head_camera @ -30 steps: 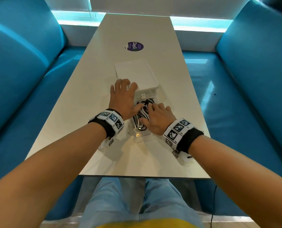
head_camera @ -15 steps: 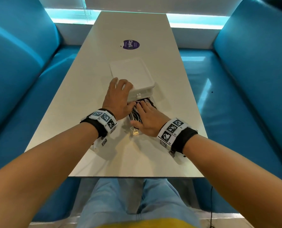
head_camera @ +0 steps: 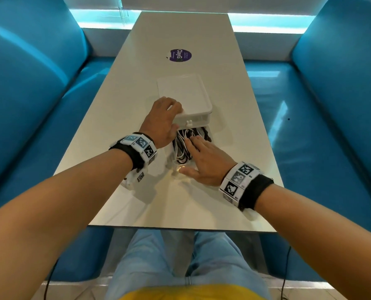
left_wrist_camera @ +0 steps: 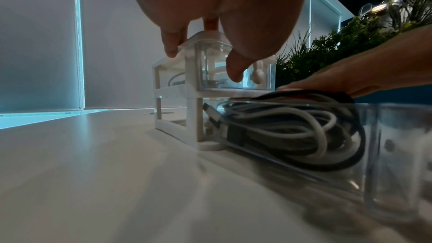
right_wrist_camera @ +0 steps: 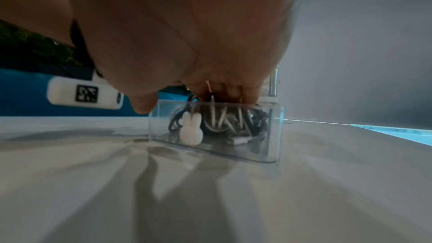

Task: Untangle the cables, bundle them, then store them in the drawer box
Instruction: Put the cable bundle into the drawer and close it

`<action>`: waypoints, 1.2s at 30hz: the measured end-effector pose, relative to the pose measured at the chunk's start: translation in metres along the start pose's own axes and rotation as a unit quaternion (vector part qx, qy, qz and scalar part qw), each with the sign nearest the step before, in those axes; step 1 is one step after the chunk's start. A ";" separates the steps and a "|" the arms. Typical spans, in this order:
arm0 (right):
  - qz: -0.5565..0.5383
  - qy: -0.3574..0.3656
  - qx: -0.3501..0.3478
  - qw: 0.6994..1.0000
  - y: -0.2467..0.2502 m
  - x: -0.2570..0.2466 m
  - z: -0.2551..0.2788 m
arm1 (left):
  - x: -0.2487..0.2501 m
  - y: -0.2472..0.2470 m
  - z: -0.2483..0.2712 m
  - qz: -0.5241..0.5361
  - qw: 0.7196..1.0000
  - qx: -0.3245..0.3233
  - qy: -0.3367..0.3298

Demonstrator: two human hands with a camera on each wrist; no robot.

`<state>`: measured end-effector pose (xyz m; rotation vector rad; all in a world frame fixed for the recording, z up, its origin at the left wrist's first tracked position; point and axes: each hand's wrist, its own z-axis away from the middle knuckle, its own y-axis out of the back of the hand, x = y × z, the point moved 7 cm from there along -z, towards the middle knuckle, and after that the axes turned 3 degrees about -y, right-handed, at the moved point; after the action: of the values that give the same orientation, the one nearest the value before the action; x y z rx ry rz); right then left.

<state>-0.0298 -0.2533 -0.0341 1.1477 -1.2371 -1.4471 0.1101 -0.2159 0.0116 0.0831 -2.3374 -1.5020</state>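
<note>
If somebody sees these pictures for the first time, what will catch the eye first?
First, the black and white cables coiled in the clear pulled-out drawer at the table's centre, with the right hand pressing flat on them. Next, the left hand holding the white drawer box, and the small white rabbit-shaped knob on the drawer's front.

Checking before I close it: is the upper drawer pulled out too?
No, only the lower drawer is out, holding the cables; the upper drawer sits flush.
</note>
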 end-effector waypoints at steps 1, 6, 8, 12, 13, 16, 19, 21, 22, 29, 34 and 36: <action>-0.003 -0.002 -0.006 1.000 0.000 -0.001 -0.005 | 0.000 0.001 0.000 0.003 1.000 -0.001 0.002; -0.001 -0.022 -0.010 1.000 0.000 -0.001 -0.022 | -0.001 0.006 0.000 -0.001 1.000 -0.009 -0.001; 0.002 -0.012 -0.001 1.000 0.003 -0.004 -0.013 | -0.002 0.006 0.000 -0.004 1.000 -0.010 0.001; 0.021 0.006 0.008 1.000 0.002 -0.010 0.010 | -0.003 0.009 0.000 -0.001 1.000 0.000 -0.007; 0.024 0.001 0.006 1.000 0.000 -0.009 0.008 | -0.003 0.009 0.000 -0.001 1.000 -0.006 -0.010; 0.005 -0.023 -0.015 1.000 -0.002 -0.008 -0.008 | -0.005 0.009 0.000 0.015 1.000 -0.015 -0.017; 0.001 -0.036 -0.022 0.999 0.000 -0.007 -0.016 | -0.008 0.008 0.002 0.031 0.999 -0.019 -0.019; -0.001 -0.037 -0.017 0.999 0.003 -0.006 -0.011 | -0.009 0.005 0.002 0.036 0.999 -0.020 -0.019; -0.005 -0.039 -0.008 0.999 0.005 -0.005 -0.006 | -0.008 0.004 0.003 0.036 0.999 -0.018 -0.021; 0.024 -0.074 -0.024 0.997 -0.003 -0.004 -0.004 | -0.003 0.009 -0.001 0.039 0.999 -0.023 -0.019; -0.035 -0.086 -0.002 0.996 0.013 -0.002 -0.027 | 0.000 0.012 -0.003 0.015 0.996 -0.091 -0.016; -0.113 -0.108 0.076 0.985 0.026 0.009 -0.020 | -0.002 0.005 0.001 0.000 0.991 -0.130 -0.014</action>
<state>-0.0106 -0.2681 -0.0102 1.2925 -1.4241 -1.7057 0.1123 -0.2121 0.0151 -0.0040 -2.1404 -1.8042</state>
